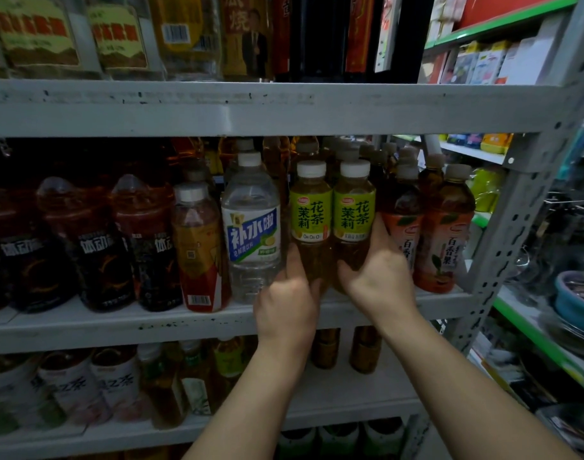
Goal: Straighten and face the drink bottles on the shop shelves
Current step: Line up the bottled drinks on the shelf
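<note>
Two jasmine tea bottles with yellow-green labels and white caps stand upright side by side at the front of the middle shelf (184, 322), labels facing me. My left hand (289, 295) grips the lower part of the left jasmine tea bottle (310, 210). My right hand (380, 272) wraps the lower right side of the right jasmine tea bottle (353, 210). More bottles stand in rows behind them, mostly hidden.
A clear water bottle (252, 227) stands just left of my left hand, then an orange-labelled bottle (199, 247) and dark drink bottles (98, 247). Passion-fruit tea bottles (445, 227) stand to the right. A perforated grey upright (506, 227) bounds the shelf. Stocked shelves run above and below.
</note>
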The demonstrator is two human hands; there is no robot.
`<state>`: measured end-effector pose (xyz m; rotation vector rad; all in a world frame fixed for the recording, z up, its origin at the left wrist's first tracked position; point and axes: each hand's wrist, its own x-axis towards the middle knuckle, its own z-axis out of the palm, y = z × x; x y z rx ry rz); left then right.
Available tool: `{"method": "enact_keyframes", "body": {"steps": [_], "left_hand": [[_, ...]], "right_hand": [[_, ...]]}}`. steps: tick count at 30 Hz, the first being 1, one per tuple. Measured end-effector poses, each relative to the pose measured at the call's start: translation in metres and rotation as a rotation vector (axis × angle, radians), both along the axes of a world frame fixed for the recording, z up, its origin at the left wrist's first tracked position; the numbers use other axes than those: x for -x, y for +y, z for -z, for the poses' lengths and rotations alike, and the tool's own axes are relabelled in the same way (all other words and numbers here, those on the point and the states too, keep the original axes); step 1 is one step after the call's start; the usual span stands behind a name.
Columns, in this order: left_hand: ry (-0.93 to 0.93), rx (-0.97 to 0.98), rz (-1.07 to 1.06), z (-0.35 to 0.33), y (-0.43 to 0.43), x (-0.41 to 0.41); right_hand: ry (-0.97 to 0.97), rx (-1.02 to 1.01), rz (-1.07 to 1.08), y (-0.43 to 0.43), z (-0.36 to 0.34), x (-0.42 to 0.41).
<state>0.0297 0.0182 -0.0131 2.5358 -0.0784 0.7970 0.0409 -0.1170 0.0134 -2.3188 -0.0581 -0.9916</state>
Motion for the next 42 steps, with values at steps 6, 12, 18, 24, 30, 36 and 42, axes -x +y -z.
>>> {"method": "enact_keyframes", "body": {"steps": [6,12,18,24,30,36,42], "left_hand": [[-0.02,-0.011,0.025,0.002,0.001,0.001],[-0.045,0.026,0.06,0.005,0.001,0.001],[-0.045,0.023,0.055,0.008,0.001,0.001],[-0.051,0.015,0.09,0.006,0.004,0.01],[-0.241,0.094,0.029,0.006,0.075,0.027],[-0.228,0.24,-0.263,-0.006,0.171,0.029],[-0.023,0.203,-0.078,-0.004,0.157,0.01]], "right_hand": [[-0.011,-0.008,0.041,-0.002,0.0,0.003],[-0.08,0.016,0.158,0.006,0.01,0.01],[-0.159,-0.024,0.167,0.014,0.025,0.014],[-0.217,-0.055,0.23,0.024,0.04,0.022],[-0.475,-0.049,-0.106,0.084,0.038,0.029],[-0.289,-0.055,-0.309,0.164,0.022,0.028],[-0.243,-0.213,-0.173,0.191,0.028,0.033]]}}
